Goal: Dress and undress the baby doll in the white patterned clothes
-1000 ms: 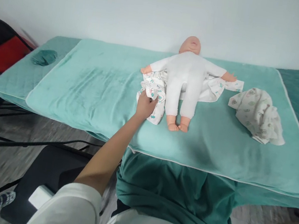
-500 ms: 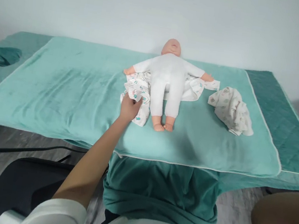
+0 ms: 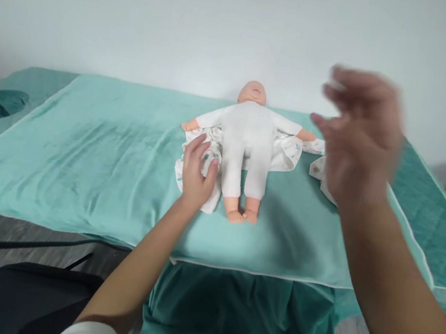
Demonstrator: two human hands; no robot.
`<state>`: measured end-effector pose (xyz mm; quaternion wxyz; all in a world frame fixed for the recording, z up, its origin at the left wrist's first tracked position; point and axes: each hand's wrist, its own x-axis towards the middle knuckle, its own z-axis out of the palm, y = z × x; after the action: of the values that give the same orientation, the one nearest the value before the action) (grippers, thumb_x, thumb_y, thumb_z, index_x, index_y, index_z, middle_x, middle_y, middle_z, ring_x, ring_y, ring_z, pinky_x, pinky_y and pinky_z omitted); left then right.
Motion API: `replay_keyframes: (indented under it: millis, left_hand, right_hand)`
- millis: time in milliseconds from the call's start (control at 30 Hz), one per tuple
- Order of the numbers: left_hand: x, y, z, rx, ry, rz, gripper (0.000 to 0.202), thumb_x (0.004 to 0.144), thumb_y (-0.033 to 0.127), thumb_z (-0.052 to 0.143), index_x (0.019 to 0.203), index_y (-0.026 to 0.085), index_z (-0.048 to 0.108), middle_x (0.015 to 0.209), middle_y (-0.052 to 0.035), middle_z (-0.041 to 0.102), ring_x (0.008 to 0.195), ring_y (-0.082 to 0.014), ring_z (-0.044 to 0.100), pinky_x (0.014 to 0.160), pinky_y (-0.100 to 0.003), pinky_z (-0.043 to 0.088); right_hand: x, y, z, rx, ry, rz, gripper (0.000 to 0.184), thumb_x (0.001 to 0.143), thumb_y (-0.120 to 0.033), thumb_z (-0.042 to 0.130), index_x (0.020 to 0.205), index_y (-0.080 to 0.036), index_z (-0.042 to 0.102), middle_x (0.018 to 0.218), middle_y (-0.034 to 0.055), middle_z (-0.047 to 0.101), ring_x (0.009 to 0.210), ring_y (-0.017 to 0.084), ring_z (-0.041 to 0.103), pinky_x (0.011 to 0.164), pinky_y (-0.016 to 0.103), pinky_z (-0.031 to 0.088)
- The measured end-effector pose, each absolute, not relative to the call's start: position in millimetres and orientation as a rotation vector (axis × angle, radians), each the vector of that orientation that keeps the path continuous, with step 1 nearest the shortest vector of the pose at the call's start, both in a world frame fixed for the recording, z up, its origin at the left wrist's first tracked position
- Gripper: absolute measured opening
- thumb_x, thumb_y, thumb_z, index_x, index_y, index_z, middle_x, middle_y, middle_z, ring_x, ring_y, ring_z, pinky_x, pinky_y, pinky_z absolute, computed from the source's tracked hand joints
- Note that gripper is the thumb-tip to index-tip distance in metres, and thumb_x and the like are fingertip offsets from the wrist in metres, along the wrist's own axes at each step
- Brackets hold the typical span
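Note:
A baby doll (image 3: 247,129) with a white cloth body lies on its back, arms spread and feet toward me. Under its arms and beside its body spreads a white printed baby garment (image 3: 286,154). My left hand (image 3: 198,174) is over the garment's bunched part beside the doll's legs, its fingers apart; whether it touches the cloth I cannot tell. Raised at the right and blurred, my right hand (image 3: 364,135) has its fingers apart and holds nothing. Partly hidden behind that hand and wrist is a second crumpled printed cloth (image 3: 322,173).
The doll lies on a padded table with a light green velvet cover (image 3: 103,154) against a pale wall (image 3: 165,19). A face hole (image 3: 0,103) is at the table's left end. A black chair (image 3: 27,299) stands at the lower left.
My left hand has let go of the garment and opened. My right hand has come up from the lower right into the air. The view has tilted up slightly.

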<state>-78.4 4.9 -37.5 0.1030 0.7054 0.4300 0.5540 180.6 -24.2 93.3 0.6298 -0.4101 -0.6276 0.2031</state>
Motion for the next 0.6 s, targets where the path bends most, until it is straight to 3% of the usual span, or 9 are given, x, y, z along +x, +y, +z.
replay_keyframes:
  millis: [67,133,233,300,433,500,600]
  left_hand:
    - [-58.8,16.9,-25.7,1.894,1.313,1.483,0.042,0.1,0.043,0.048,0.137,0.024,0.053,0.147,-0.0122,0.058,0.139,-0.0254,0.053,0.117,-0.045,0.044]
    - [-44.3,38.0,-18.8,1.707,1.426,1.248,0.043,0.099,0.045,0.05,0.136,0.022,0.055,0.139,-0.0121,0.065,0.129,-0.0263,0.061,0.111,-0.044,0.048]
    - [-39.4,71.8,-11.4,1.693,1.587,0.839,0.043,0.099,0.052,0.047,0.119,0.018,0.065,0.113,-0.0143,0.075,0.112,-0.0322,0.069,0.103,-0.05,0.05]
    - [-43.7,84.6,-4.7,1.84,1.664,0.732,0.043,0.099,0.051,0.047,0.113,0.017,0.068,0.105,-0.0156,0.075,0.111,-0.0356,0.069,0.103,-0.054,0.048]
    - [-48.8,85.8,7.3,1.908,1.57,0.946,0.043,0.094,0.039,0.057,0.132,0.019,0.061,0.133,-0.0145,0.068,0.124,-0.0292,0.064,0.107,-0.043,0.048]
    - [-46.2,86.1,7.3,1.758,1.55,0.88,0.047,0.093,0.039,0.059,0.134,0.018,0.059,0.136,-0.0143,0.067,0.119,-0.0273,0.066,0.103,-0.04,0.051]
    - [-40.3,94.7,1.1,1.567,1.649,0.706,0.05,0.093,0.052,0.057,0.126,0.016,0.063,0.129,-0.0157,0.07,0.116,-0.031,0.067,0.101,-0.042,0.05]
  right_hand:
    - [181.0,27.0,63.1,-1.06,-1.444,0.493,0.039,0.091,-0.036,0.063,0.128,-0.028,0.055,0.143,0.0042,0.056,0.136,0.026,0.053,0.119,0.052,0.043]
    - [185.4,86.2,30.7,-1.394,-1.431,0.492,0.044,0.092,-0.042,0.059,0.132,-0.026,0.051,0.146,0.0092,0.052,0.141,0.03,0.048,0.118,0.055,0.042]
    - [195.2,164.9,-3.3,-1.738,-1.444,0.352,0.064,0.09,-0.052,0.06,0.143,-0.018,0.045,0.151,0.0182,0.045,0.144,0.035,0.044,0.119,0.056,0.038]
    - [200.3,200.1,-11.7,-1.851,-1.457,0.399,0.08,0.088,-0.055,0.064,0.15,-0.011,0.037,0.148,0.023,0.049,0.139,0.037,0.049,0.118,0.053,0.04]
    - [208.0,230.7,-10.7,-1.913,-1.547,0.604,0.106,0.08,-0.069,0.071,0.155,-0.006,0.031,0.136,0.0251,0.062,0.125,0.039,0.061,0.112,0.052,0.044]
    - [212.8,235.7,-9.0,-1.91,-1.597,0.678,0.104,0.079,-0.074,0.07,0.153,-0.007,0.038,0.142,0.0254,0.06,0.127,0.039,0.06,0.112,0.051,0.045]
    - [218.9,241.0,-6.9,-1.862,-1.684,0.766,0.096,0.08,-0.076,0.067,0.149,-0.012,0.048,0.15,0.0225,0.055,0.133,0.038,0.057,0.113,0.052,0.043]
